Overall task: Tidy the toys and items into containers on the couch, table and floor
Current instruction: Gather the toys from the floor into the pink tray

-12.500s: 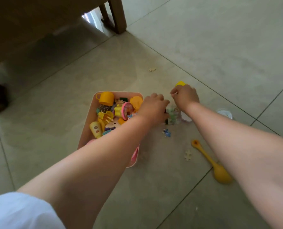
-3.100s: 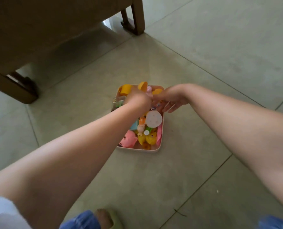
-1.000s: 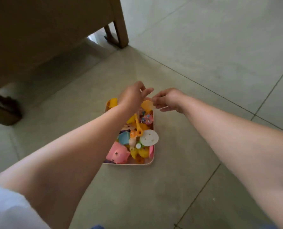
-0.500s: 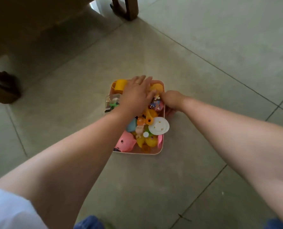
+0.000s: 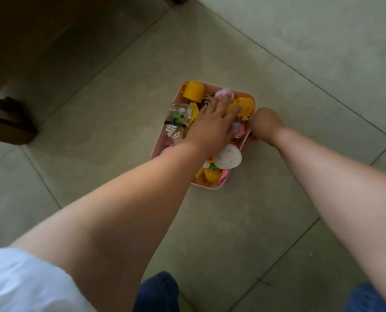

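A pink tray point(image 5: 210, 187) sits on the tiled floor, heaped with small toys. Among them are a yellow cup point(image 5: 193, 91), a clear plastic box point(image 5: 178, 121), a white disc point(image 5: 229, 157) and a yellow duck point(image 5: 211, 174). My left hand point(image 5: 212, 124) lies flat on top of the heap, fingers straight and reaching toward the far end. My right hand point(image 5: 264, 124) grips the tray's right rim, with its fingers curled under the edge. My left forearm hides the near-left part of the tray.
A dark wooden furniture foot point(image 5: 9, 129) stands at the left, with the shadowed underside of the furniture point(image 5: 29, 30) above it. My knees in blue jeans point(image 5: 158, 291) show at the bottom. Bare tiles surround the tray.
My left hand has come down and spread flat over the toys. My right hand has moved from above the tray to its right rim and taken hold there.
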The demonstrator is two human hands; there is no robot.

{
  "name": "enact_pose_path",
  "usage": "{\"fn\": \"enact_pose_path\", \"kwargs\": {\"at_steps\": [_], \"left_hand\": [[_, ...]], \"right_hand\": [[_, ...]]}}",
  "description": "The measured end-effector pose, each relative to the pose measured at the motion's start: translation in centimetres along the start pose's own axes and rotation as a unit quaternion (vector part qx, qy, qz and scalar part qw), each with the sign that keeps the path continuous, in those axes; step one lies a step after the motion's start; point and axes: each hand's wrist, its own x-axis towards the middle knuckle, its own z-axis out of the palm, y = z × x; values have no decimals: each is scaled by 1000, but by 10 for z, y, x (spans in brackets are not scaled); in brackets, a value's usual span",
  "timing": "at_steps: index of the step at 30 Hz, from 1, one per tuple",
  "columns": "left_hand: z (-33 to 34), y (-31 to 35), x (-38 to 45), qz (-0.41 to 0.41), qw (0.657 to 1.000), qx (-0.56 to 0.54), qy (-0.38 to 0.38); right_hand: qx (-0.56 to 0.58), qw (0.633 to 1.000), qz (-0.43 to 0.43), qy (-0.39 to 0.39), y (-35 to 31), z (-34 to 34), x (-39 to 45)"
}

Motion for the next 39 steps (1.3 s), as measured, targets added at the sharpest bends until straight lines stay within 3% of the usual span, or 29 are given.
{"fn": "enact_pose_path", "kwargs": {"at_steps": [4, 13, 17, 21, 27, 34, 36, 39], "left_hand": [[-36, 13, -17, 7, 998, -24, -51], [-164, 34, -72, 24, 999, -15, 14], [-222, 55, -96, -45, 997, -50, 31], [-283, 72, -112, -176, 979, -98, 24], [-369, 72, -113, -346, 926, -141, 47], [-434, 36, -85, -516, 827, -212, 75], [-447, 15, -69, -564, 777, -262, 101], [-468, -19, -42, -622, 670, -378, 144]], "right_hand": [[20, 999, 41, 9, -13, -9, -29], [129, 986, 101, 0, -89, -78, -122], [143, 983, 112, 14, -116, -109, -163], [132, 983, 122, 44, -140, -152, -203], [137, 981, 131, 41, -197, -231, -238], [182, 977, 106, 27, -290, -272, -228], [183, 978, 98, 25, -323, -276, -214], [189, 978, 84, 23, -371, -276, -184]]}}
